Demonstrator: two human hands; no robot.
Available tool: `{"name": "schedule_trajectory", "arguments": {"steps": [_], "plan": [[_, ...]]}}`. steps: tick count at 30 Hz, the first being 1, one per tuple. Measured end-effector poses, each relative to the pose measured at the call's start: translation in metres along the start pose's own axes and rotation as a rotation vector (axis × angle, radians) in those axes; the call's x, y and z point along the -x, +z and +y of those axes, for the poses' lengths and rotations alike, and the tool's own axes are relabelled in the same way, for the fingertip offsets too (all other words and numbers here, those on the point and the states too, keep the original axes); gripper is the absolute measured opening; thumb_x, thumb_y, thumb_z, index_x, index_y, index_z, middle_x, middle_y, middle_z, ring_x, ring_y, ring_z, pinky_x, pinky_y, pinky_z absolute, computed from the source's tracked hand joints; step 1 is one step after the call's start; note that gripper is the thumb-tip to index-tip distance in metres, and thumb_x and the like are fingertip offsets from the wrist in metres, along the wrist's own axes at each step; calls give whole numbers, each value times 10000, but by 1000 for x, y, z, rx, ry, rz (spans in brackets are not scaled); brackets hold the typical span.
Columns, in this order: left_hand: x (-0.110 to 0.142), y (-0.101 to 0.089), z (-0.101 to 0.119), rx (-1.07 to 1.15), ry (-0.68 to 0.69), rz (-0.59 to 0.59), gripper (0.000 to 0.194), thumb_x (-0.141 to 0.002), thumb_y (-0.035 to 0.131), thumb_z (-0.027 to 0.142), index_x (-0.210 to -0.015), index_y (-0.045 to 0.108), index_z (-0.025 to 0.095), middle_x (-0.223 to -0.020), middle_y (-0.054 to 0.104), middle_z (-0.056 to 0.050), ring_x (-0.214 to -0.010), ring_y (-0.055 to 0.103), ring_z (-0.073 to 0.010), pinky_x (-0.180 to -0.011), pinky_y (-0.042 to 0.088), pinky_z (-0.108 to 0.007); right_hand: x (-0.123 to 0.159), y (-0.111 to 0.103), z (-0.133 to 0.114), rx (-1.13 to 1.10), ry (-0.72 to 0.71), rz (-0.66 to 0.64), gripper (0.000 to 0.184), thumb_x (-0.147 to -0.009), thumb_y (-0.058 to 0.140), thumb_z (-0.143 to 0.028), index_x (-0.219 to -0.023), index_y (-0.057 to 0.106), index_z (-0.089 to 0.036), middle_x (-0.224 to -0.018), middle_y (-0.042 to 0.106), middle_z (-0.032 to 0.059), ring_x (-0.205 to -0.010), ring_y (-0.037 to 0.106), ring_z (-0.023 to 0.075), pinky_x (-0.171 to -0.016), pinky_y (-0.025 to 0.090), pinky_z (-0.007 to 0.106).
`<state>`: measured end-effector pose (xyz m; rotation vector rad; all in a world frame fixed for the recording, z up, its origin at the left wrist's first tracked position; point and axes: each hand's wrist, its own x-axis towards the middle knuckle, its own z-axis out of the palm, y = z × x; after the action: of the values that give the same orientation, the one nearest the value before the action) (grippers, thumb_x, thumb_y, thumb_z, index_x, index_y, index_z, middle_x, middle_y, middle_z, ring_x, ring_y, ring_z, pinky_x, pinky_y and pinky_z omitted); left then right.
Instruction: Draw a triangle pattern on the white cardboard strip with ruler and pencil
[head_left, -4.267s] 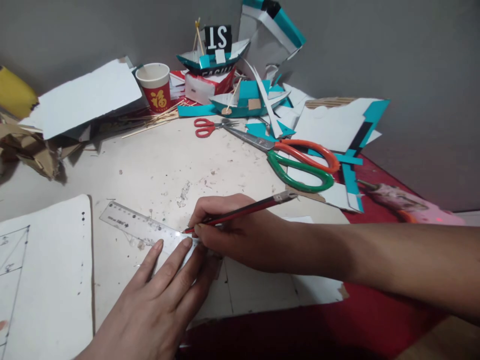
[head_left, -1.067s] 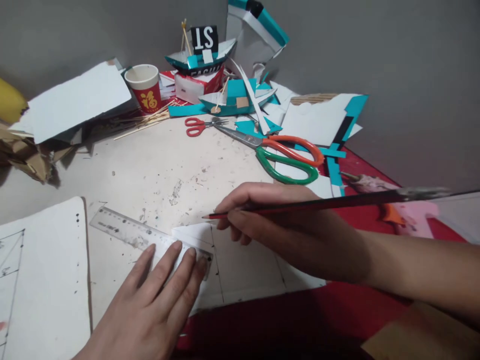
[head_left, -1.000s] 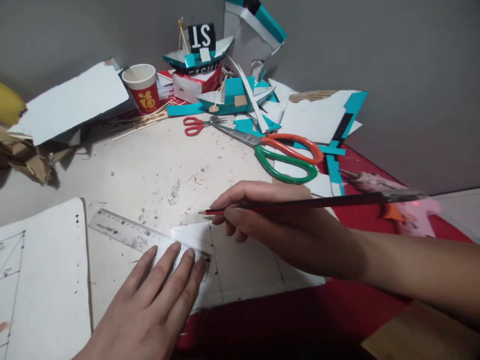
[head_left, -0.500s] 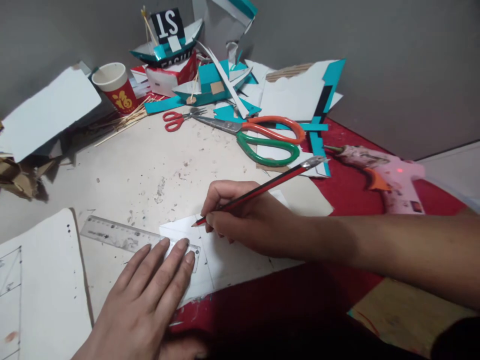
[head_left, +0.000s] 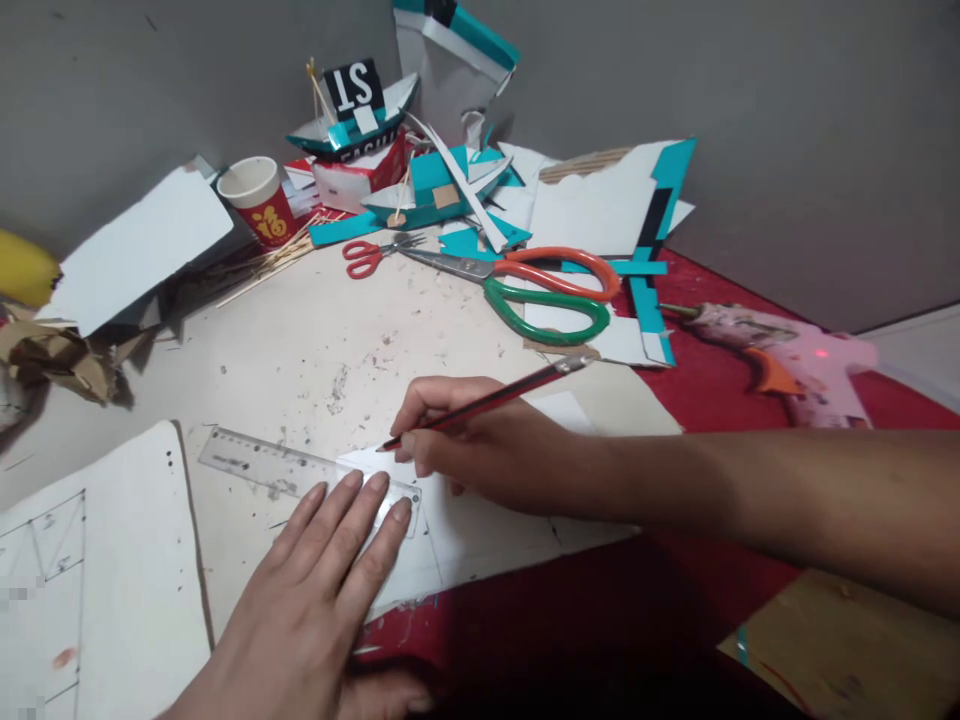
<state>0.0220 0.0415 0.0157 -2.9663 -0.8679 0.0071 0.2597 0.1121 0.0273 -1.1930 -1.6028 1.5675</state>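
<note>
My left hand (head_left: 315, 590) lies flat, fingers stretched out, pressing the right end of a clear plastic ruler (head_left: 277, 468) onto a white card sheet (head_left: 495, 525). My right hand (head_left: 480, 450) pinches a red-and-black pencil (head_left: 495, 398), whose tip sits just above the ruler's far edge on the card. Faint pencil lines cross the card near my fingers.
Large orange-and-green scissors (head_left: 540, 290) and small red scissors (head_left: 367, 255) lie beyond. A red paper cup (head_left: 259, 198), wooden sticks, teal-and-white paper boats (head_left: 435, 195) and card scraps crowd the back. A pink glue gun (head_left: 780, 350) rests at right. Another sheet with drawn triangles (head_left: 97, 580) is at left.
The right hand lifted the pencil off the card about a second ago, then brought its tip back down beside the ruler. The left hand stayed on the ruler. The camera view shifted.
</note>
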Motion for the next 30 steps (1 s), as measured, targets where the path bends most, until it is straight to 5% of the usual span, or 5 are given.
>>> {"name": "schedule_trajectory", "arguments": {"steps": [3,8,12,19,30], "plan": [[-3,-1,1,6,-27,-9,1019,-821,476,789,-1548,269,105,-1564,361,-206,-1437,334,-365,-1139,303,-483,-4,1,2,-98,148,16,14,-784,590,-190,-793,580,-186,-636,602,-28,-554,546,106,-453,430,196],[-7,-2,0,-9,-9,-19,1035,-810,441,819,-1538,291,99,-1538,410,-195,-1459,293,-343,-1203,102,-481,-4,2,2,-138,160,32,32,-761,594,-181,-789,580,-191,-632,601,-22,-573,564,120,-448,460,201],[-9,-5,0,-27,-1,-19,1014,-818,457,802,-1511,340,72,-1514,446,-200,-1448,318,-337,-1206,82,-464,-3,1,-1,-129,164,14,46,-758,571,-147,-769,573,-193,-619,583,-34,-551,538,115,-443,432,205],[-10,-6,1,-66,1,9,964,-828,483,768,-1464,395,49,-1468,504,-206,-1402,395,-345,-1194,157,-470,-9,4,-9,127,-30,-67,104,-748,561,-73,-722,587,-170,-648,579,-45,-596,494,86,-565,393,214],[-12,-5,1,-103,8,20,962,-831,418,805,-1423,440,48,-1422,549,-212,-1361,440,-334,-1186,131,-464,-25,13,-11,250,-88,-148,102,-759,524,-84,-758,573,-174,-733,635,-12,-667,540,106,-643,414,229]]}}
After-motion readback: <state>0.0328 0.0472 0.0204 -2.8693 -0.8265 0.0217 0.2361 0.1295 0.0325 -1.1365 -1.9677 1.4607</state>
